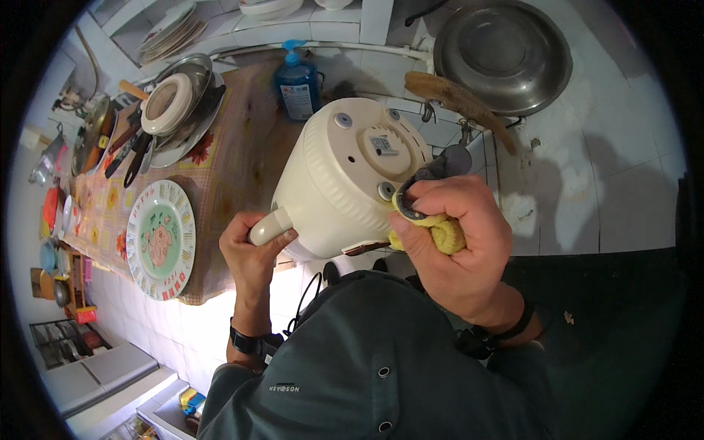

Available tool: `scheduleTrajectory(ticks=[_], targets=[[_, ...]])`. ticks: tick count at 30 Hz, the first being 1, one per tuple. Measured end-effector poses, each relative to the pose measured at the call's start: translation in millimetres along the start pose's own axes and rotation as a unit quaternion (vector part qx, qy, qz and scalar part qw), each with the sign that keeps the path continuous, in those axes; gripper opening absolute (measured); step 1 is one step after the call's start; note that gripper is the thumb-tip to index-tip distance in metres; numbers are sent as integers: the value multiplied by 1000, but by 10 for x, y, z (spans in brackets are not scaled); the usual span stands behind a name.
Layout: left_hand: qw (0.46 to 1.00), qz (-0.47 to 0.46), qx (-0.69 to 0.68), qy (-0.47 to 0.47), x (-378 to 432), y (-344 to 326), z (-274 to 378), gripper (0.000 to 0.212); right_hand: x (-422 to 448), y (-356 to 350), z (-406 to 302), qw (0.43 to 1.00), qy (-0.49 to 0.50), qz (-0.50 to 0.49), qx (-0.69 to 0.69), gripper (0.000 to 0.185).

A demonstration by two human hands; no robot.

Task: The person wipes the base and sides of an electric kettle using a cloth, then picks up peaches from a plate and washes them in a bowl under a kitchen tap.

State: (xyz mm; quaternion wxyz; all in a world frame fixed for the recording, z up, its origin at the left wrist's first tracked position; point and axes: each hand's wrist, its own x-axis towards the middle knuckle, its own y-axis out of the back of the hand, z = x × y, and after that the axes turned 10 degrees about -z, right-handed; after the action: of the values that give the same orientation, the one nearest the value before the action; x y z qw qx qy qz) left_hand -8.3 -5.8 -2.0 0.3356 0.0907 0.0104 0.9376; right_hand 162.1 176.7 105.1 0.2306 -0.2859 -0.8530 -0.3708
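A cream electric pot (335, 181) is tipped so that its underside, with round feet and a printed label, faces up and away from me. My left hand (256, 242) grips its stubby side handle (270, 225). In my right hand (462, 236) is a bunched yellow and grey cloth (440, 234), pressed against the rim of the pot's base near one foot. The fingers partly cover the cloth. A brown part (366, 248) sticks out at the pot's lower side; what it is I cannot tell.
Left is a table with a patterned tablecloth (231, 148), bearing a decorated plate (161, 240) and a pile of kitchenware with a cream ring-shaped lid (168, 104). A blue pump bottle (297, 82) stands behind. At right are a metal basin (503, 52), a dried loofah (456, 102) and a tap (466, 132).
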Motion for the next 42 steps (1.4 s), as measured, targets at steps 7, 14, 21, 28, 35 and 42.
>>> scheduleTrajectory(ticks=[7,14,21,28,35,42], targets=[[999,10,34,-11,-31,66,-43,31,-36,-58,74,999,4,-28,-20,29],[1000,16,5,9,-53,91,-66,30,17,-123,94,993,88,-32,-66,32],[1000,18,15,3,-47,129,-63,30,76,-133,116,988,113,-57,-90,26],[999,3,47,21,-74,129,-25,30,-50,-140,336,995,48,-48,-66,20],[997,-4,80,17,-129,117,-27,30,-57,-180,399,993,-88,-58,55,17],[988,-3,155,-22,-150,108,49,29,86,-176,258,970,-197,-99,105,14]])
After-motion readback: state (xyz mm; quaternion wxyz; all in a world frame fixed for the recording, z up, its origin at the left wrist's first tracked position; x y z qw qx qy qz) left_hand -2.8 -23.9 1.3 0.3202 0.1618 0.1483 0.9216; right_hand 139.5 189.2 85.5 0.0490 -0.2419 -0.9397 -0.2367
